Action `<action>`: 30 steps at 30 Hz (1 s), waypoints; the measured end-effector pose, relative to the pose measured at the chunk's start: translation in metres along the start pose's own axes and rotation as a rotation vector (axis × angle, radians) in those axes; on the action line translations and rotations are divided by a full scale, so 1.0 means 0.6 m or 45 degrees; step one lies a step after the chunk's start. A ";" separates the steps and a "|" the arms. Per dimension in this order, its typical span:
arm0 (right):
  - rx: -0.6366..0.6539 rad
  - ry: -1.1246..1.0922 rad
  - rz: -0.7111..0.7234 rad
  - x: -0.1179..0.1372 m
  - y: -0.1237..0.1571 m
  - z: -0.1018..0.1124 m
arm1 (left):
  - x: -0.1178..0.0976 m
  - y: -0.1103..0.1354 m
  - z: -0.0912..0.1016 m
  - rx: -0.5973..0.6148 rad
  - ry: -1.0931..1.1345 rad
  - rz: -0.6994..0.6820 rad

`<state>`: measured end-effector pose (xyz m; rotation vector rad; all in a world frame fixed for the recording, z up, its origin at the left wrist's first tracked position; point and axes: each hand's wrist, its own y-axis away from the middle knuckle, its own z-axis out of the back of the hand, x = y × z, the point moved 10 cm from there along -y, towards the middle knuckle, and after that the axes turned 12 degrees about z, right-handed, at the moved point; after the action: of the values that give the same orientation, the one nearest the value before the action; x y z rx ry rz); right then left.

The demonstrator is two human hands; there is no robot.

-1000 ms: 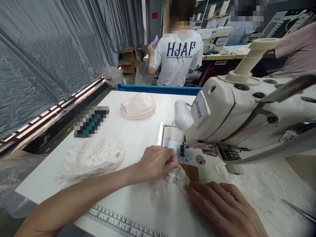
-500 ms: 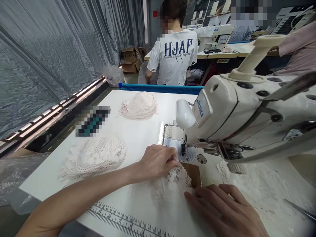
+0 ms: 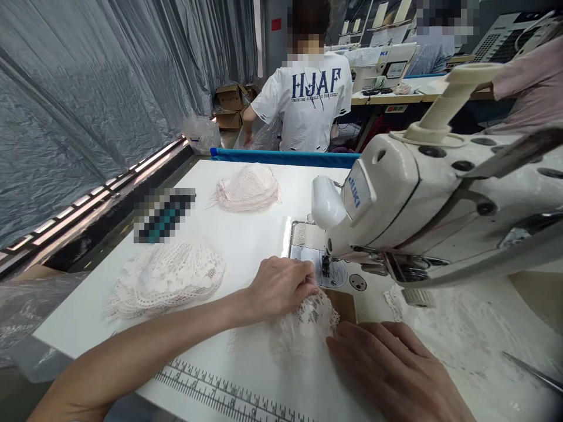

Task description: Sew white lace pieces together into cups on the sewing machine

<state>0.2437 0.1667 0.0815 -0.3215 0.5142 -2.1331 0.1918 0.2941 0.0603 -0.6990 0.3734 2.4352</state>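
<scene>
A small piece of white lace [image 3: 308, 319] lies on the white table just in front of the needle [image 3: 325, 266] of a cream sewing machine [image 3: 440, 199]. My left hand [image 3: 279, 287] has its fingers curled and pinched on the lace's far edge, close to the presser foot. My right hand [image 3: 387, 366] lies flat with fingers stretched out, pressing the lace's near right edge beside a brown card piece [image 3: 345, 305].
A heap of white lace pieces [image 3: 165, 278] and a pinkish heap [image 3: 248, 189] lie on the table's left half. A ruler strip [image 3: 220, 390] runs along the near edge. More lace [image 3: 461, 328] lies under the machine arm. A person in a white T-shirt [image 3: 314, 99] stands beyond the blue rail.
My right hand has slid slightly left toward the lace. The person behind has lowered an arm. My left hand stays where it was.
</scene>
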 end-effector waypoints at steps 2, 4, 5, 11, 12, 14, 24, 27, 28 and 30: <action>0.027 -0.013 0.010 0.001 0.001 -0.007 | -0.001 0.000 0.000 -0.003 -0.007 -0.015; 0.021 -0.013 0.030 0.003 0.002 -0.011 | -0.002 0.001 0.000 -0.002 -0.016 -0.028; 0.004 -0.012 0.036 0.004 0.003 -0.011 | -0.002 0.001 0.000 -0.002 -0.023 -0.036; 0.008 -0.006 0.020 -0.001 0.004 -0.011 | -0.010 0.002 -0.003 0.048 -0.050 -0.092; 0.023 -0.009 0.018 -0.002 0.003 -0.011 | -0.011 0.002 -0.004 0.063 -0.045 -0.098; 0.036 -0.020 0.010 -0.004 0.002 -0.008 | -0.012 0.003 -0.005 0.076 -0.043 -0.108; -0.014 -0.042 -0.010 -0.009 -0.005 0.004 | -0.011 0.003 -0.004 0.041 -0.085 -0.115; -0.020 -0.050 -0.018 -0.010 -0.007 0.008 | -0.010 0.002 -0.003 0.006 -0.104 -0.122; -0.019 -0.047 -0.022 -0.010 -0.008 0.009 | -0.009 0.002 -0.004 -0.007 -0.113 -0.129; -0.015 -0.041 -0.038 -0.012 -0.007 0.009 | -0.009 0.002 -0.006 -0.031 -0.126 -0.145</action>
<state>0.2471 0.1737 0.0878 -0.3713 0.5061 -2.1506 0.1959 0.2892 0.0606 -0.5910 0.2583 2.3593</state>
